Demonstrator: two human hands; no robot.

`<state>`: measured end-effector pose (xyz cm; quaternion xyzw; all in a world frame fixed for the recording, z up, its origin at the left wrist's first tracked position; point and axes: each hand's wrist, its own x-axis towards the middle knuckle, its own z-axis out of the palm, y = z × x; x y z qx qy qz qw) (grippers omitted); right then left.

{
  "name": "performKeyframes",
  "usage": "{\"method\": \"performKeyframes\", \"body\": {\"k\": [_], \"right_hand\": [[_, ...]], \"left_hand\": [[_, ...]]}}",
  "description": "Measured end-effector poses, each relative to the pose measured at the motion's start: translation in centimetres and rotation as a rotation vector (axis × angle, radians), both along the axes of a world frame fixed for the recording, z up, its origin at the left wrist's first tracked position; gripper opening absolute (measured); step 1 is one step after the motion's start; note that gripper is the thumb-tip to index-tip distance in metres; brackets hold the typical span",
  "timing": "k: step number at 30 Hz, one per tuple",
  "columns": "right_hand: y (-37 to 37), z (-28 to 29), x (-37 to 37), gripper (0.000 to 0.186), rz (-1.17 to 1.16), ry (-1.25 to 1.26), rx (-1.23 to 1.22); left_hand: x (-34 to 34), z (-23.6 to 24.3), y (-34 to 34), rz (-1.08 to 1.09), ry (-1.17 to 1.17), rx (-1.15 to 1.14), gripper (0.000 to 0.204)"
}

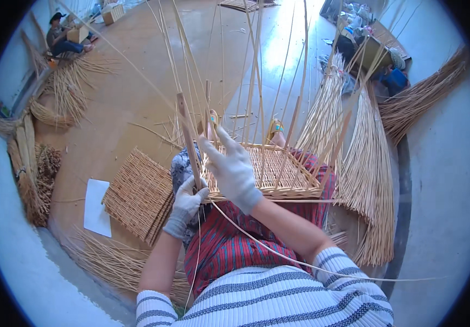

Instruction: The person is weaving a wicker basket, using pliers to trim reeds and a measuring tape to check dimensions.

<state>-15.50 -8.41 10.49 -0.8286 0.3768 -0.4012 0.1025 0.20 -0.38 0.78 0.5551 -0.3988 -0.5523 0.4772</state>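
A shallow wicker basket (pixel 300 193) sits across the person's lap, over a red striped cloth (pixel 235 245), with its woven floor facing up. The left hand (pixel 188 197), in a pale glove, is at the basket's near left corner, thumb and fingers pinching the lower end of a brown slat (pixel 187 143) that stands up there, leaning slightly. The right hand (pixel 234 171), gloved too, is over the left part of the basket, just beside that slat, its fingers spread and pointing away from the person; whether it touches any of the thin rods (pixel 258 71) rising around it, I cannot tell. More slats stand at the basket's other corners. A long pale strand (pixel 246 231) runs from near the left hand across the cloth and the right sleeve (pixel 344 267), its end out to the right. On the floor to the left, a stack of woven panels (pixel 139 191) lies beside a white sheet (pixel 98 207). Large bundles of pale reeds (pixel 374 191) lie to the right, with a browner bundle (pixel 425 103) beyond. Far off at upper left, another person (pixel 60 41) sits by the wall.
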Motion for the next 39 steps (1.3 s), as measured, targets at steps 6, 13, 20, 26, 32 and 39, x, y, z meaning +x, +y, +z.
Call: {"method": "performKeyframes", "body": {"k": [6, 13, 20, 26, 32, 39], "right_hand": [[2.1, 2.3, -3.8, 0.06, -0.172, 0.098, 0.183], [7.2, -5.0, -4.9, 0.065, -0.029, 0.367, 0.062], [3.7, -3.4, -4.5, 0.056, 0.031, 0.838, 0.184], [1.0, -3.9, -6.6, 0.033, -0.176, 0.395, -0.231], [3.7, -6.4, -9.8, 0.037, -0.347, 0.009, 0.314], [-4.8, -3.7, 0.1, 0.061, -0.004, -0.265, 0.157]], "left_hand": [[-0.3, 0.5, -0.4, 0.071, -0.136, 0.055, 0.016], [-0.1, 0.4, -0.9, 0.037, -0.03, -0.003, 0.019], [0.2, 1.2, -0.9, -0.032, -0.053, -0.016, 0.026], [-1.9, 1.5, -0.8, 0.131, -0.297, 0.079, 0.043], [-2.4, 1.1, -1.0, 0.189, -0.473, 0.054, 0.057], [-3.5, -0.3, -0.5, 0.286, -0.712, 0.138, 0.053]]}}
